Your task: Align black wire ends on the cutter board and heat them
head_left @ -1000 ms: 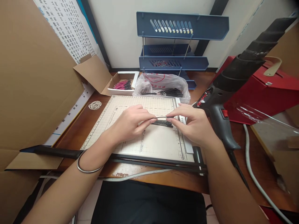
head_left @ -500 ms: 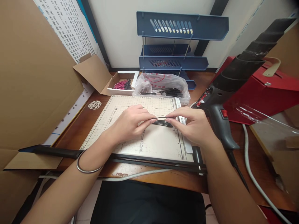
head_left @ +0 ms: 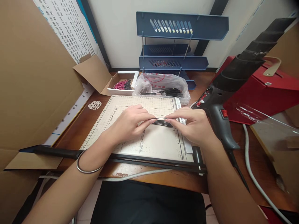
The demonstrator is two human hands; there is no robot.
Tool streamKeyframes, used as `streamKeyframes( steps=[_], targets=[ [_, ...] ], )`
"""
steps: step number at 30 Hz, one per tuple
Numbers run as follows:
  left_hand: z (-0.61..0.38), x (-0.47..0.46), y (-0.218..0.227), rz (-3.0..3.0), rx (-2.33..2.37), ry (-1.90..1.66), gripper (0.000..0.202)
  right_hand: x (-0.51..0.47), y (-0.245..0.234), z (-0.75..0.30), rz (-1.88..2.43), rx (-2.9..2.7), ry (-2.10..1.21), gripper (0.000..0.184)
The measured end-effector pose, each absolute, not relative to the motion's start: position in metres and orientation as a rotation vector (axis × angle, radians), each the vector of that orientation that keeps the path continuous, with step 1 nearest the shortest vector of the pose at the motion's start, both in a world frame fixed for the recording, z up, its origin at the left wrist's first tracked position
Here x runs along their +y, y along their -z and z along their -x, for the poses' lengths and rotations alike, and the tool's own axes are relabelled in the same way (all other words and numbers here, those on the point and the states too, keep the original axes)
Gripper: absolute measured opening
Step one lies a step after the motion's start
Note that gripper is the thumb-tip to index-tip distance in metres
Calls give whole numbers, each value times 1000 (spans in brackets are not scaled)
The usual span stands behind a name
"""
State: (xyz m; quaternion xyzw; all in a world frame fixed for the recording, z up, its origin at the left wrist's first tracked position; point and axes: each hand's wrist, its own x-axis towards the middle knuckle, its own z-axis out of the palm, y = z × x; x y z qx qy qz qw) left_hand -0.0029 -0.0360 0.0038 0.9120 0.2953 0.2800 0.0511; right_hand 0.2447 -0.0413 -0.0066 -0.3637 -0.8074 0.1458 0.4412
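Observation:
Over the paper cutter (head_left: 151, 144), my left hand (head_left: 134, 119) and my right hand (head_left: 190, 123) face each other, a short gap between their fingertips. Each pinches one end of a thin dark strand (head_left: 160, 118) between thumb and forefinger. The strand runs nearly level, and the fingers cover its ends; I cannot make out its exact kind. Just below the fingertips, several thin black sticks (head_left: 163, 123) lie side by side on the gridded board. The cutter's black handle (head_left: 58, 152) points left, beneath my left wrist with its metal bangle.
Behind the board stand an open carton (head_left: 121, 90) of pink and black sticks and a plastic bag (head_left: 161, 88) of black sticks. A coil of pale cord (head_left: 94, 105) lies left. A heat gun (head_left: 224, 102) and red box (head_left: 257, 90) stand right, below blue shelves (head_left: 173, 63).
The strand between my fingertips has shifted very slightly, and my right fingertips have edged a little to the left. Everything else looks unchanged.

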Motion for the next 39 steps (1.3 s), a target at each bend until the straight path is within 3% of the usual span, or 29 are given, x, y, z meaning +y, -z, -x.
streamKeyframes(
  steps=[15,24,39],
  targets=[
    [3,-35,-3,-2721,771,-1026,23,-43,4,-245,885,-2025,-386,10],
    [1,-36,-3,-2657,565,-1203,20,-44,-2,-246,823,-2004,-639,10],
    [6,-37,-6,-2609,551,-1149,16,-46,-6,-252,801,-1985,-847,16]
  ],
)
